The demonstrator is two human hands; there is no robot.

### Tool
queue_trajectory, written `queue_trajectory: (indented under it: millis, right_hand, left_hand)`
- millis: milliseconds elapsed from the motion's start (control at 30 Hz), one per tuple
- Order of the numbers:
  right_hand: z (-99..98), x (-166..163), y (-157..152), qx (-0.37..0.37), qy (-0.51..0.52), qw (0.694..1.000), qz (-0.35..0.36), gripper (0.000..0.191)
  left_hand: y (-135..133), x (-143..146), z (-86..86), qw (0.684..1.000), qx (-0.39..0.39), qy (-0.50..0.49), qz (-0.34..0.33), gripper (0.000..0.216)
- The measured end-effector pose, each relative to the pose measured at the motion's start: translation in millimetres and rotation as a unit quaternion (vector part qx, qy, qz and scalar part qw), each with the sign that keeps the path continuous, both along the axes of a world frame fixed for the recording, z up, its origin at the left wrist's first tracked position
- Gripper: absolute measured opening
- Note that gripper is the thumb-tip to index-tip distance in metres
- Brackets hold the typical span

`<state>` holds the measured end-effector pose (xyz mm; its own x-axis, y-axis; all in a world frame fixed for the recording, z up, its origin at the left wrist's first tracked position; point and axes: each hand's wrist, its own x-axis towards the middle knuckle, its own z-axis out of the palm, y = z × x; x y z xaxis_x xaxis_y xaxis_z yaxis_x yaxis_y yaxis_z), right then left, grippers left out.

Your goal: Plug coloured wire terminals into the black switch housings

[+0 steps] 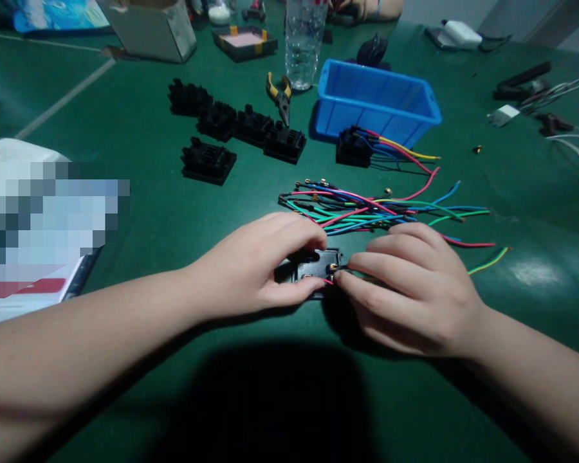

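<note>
1. Table: can't tell if the black housing rests on the green top or sits just above it. If it's resting, a sideways push could skid it should the left hand slacken.
2. Wire bundle: lies just beyond both hands, leads crossing. Right hand's knuckles are close; one snagged lead could drag the rest along.
3. Black housing: sits between the hands, on the person's side of the bundle. An off-axis push could twist it, since the firm hold is all from the left.
4. Pink-red wire: only a short bit shows at the left thumb's tip. Thumb pressure could pinch it or tug it loose.
5. Brass terminal: at the right fingertips, over the housing's right part. Could bend if forced at an angle. Can't see whether it's seated; fingers crowd the spot.
6. Pose, forearms: left comes in from lower left, right from lower right, converging on the housing.
7. Left hand: wrapped on the housing, fingers curled over the far side, thumb along the near side.
8. Right hand: narrow thumb-and-index pinch on a dark wire by the terminal, other fingers bent.
</note>
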<state>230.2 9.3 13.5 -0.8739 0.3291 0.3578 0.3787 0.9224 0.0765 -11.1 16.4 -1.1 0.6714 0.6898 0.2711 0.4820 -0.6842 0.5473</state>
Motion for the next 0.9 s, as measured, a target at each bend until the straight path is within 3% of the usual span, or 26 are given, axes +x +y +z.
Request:
queue_trajectory:
  millis: [167,900]
  right_hand:
    - [-1.7,0.0,-0.2,-0.033,0.036,0.998,-0.033,0.020]
    - [4.1,-3.1,2.8,-0.071,-0.014,0.997,-0.027,0.021]
  left_hand:
    - [0.5,-0.7,-0.6,1.000,0.001,0.003,-0.002,0.021]
    - [0.7,-1.3,-1.7,1.000,0.004,0.000,0.001,0.023]
